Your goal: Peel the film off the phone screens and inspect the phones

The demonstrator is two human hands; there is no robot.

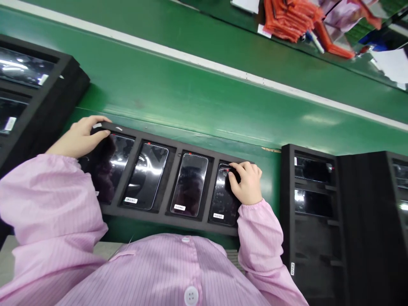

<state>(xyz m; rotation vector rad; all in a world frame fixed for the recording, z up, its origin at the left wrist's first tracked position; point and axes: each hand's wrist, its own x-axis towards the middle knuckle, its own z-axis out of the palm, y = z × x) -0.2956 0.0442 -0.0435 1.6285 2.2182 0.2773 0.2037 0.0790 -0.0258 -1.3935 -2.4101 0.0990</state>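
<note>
The left hand (81,136) pinches the rim of a long black foam-like tray (191,222) at its left end; the right hand (248,182) curls over the right end, whether gripping rim or phone I cannot tell. The tray, lying on the glossy green tabletop (178,93), looks light and fairly stiff, best held by its end walls; its four black glass-faced phones (189,185) are probably slippery and fragile. Similar black trays (363,221) flank it, orange plastic packets (287,19) beyond

Pink smock (153,272) with fine darker pinstripes, loose puffy sleeves (52,199) gathered at the cuffs (253,207), and round white buttons (191,295) down the front, the nearest four-holed
</note>
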